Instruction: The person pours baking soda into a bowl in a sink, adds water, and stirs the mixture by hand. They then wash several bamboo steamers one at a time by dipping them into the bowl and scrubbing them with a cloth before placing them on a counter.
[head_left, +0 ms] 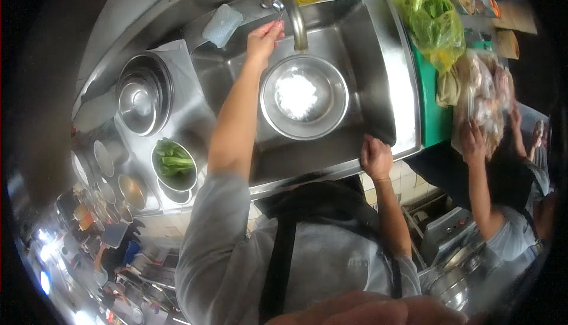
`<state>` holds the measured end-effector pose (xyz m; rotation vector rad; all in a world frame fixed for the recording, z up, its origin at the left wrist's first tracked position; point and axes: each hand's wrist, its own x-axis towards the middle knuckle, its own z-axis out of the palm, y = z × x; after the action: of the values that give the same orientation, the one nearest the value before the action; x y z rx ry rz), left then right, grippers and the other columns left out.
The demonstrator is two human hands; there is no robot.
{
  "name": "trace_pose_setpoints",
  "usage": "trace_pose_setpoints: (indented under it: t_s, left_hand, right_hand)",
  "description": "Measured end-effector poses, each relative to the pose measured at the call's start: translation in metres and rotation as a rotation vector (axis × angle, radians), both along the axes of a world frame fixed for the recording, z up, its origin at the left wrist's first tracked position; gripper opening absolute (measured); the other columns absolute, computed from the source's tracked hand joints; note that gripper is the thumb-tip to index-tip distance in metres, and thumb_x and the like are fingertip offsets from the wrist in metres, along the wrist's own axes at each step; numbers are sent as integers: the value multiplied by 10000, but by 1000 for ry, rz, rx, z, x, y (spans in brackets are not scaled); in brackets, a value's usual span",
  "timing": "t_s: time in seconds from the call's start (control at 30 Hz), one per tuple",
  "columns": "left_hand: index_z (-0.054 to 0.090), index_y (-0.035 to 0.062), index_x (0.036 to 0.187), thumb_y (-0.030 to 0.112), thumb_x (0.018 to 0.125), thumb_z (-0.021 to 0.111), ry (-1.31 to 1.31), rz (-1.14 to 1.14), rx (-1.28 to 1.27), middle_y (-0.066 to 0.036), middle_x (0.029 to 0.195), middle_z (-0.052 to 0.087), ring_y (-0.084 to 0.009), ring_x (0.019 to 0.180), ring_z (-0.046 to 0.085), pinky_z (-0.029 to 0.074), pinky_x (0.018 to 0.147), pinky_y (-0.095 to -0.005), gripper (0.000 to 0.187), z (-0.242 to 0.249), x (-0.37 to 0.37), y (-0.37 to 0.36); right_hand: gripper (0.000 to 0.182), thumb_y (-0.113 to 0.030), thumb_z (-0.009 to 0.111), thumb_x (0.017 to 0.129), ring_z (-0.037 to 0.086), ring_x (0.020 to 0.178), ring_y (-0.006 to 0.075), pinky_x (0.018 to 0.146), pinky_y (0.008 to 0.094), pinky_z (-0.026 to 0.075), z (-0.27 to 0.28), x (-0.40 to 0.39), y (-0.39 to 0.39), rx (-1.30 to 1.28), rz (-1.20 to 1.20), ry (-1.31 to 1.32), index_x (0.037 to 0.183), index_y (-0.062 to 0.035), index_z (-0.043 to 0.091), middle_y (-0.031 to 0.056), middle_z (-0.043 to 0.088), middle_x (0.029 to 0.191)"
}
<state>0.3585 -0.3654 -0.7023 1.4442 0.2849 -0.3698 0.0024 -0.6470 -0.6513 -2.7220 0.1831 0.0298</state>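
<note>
At the back of the sink (378,76), my left hand (264,42) is closed on the small lever (280,13) of the curved metal faucet (300,32). Below the spout a round metal bowl (334,115) sits in the basin, a bright white glare covering part of its inside. My right hand (376,157) is curled into a fist at the sink's front rim, with nothing showing in it. A pale blue sponge-like block (222,25) lies on the ledge left of my left hand.
Left of the sink stand stacked metal bowls (139,103) and a container of leafy greens (176,160). To the right, bagged greens (429,23) lie by a green board (435,112). Another person's hand (472,141) touches a plastic-wrapped package (486,103).
</note>
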Motion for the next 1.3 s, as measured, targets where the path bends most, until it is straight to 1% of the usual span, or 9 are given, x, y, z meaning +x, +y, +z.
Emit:
trace_pose_setpoints:
  t_s: [0.17, 0.33, 0.53, 0.9, 0.97, 1.07, 1.17, 1.23, 1.3]
  left_hand:
    - [722, 34, 1162, 275, 927, 760, 96, 48, 164, -29, 936, 705, -98, 834, 639, 481, 702, -256, 339, 14, 6, -18]
    - [678, 33, 1182, 111, 953, 711, -456, 406, 128, -52, 990, 687, -95, 837, 622, 511, 705, -267, 245, 26, -38, -39]
    - [670, 32, 1159, 159, 989, 689, 73, 90, -223, -69, 1051, 683, -152, 929, 660, 535, 766, -296, 212, 48, -92, -57]
    - [623, -19, 1194, 112, 999, 628, -190, -12, -93, -105, 955, 700, -147, 804, 680, 552, 682, -276, 235, 80, -92, -70]
    - [618, 5, 1224, 214, 1021, 615, -198, -339, 184, -150, 1134, 702, -177, 939, 713, 566, 741, -320, 292, 105, -84, -62]
    - [579, 18, 1262, 191, 977, 638, -355, -263, 413, -184, 1019, 700, -296, 853, 707, 554, 726, -423, 338, 88, -62, -58]
    - [566, 98, 1308, 116, 901, 640, -812, -190, 1070, -148, 1264, 617, -315, 1213, 581, 475, 952, -450, 414, 95, -37, -33]
    - [589, 98, 1274, 114, 883, 647, -1125, -236, 1150, -119, 1258, 615, -301, 1226, 565, 453, 988, -446, 396, 79, 3, -16]
    - [607, 79, 1234, 129, 857, 650, -1468, -549, 1391, -115, 1238, 617, -299, 1201, 575, 460, 982, -447, 383, 82, 28, -5]
  right_hand:
    - [183, -125, 661, 854, 642, 768, 327, 697, 441, 480, 1, 1, 1, -13, -11, 41, 1035, -101, 679, 101, 675, 852]
    - [171, -131, 645, 878, 651, 770, 346, 703, 453, 492, 4, 4, 4, 14, -36, -26, 1042, -101, 682, 115, 692, 880]
    - [182, -145, 637, 892, 673, 811, 338, 724, 449, 501, 4, 1, 7, 3, -38, 4, 1064, -110, 686, 107, 709, 908]
    - [188, -140, 633, 900, 691, 866, 339, 772, 444, 512, 3, 1, 11, -24, -111, 42, 1066, -90, 705, 130, 733, 977]
    - [193, -148, 626, 912, 682, 856, 355, 769, 454, 511, 1, 0, 10, -17, -110, 26, 1082, -95, 699, 128, 729, 973]
    - [197, -151, 624, 918, 674, 840, 368, 760, 463, 511, -6, -3, 7, -19, -104, 4, 1096, -102, 693, 126, 724, 961]
    - [208, -136, 638, 890, 672, 824, 353, 758, 451, 512, -2, 0, 7, -33, -102, 7, 1086, -96, 695, 122, 725, 960]
    - [220, -127, 646, 868, 670, 815, 341, 762, 440, 513, 0, 0, 5, -36, -105, 28, 1078, -89, 697, 118, 727, 966]
    - [234, -123, 658, 851, 663, 802, 332, 758, 441, 510, -3, -2, 6, -30, -85, 7, 1081, -93, 694, 112, 719, 952]
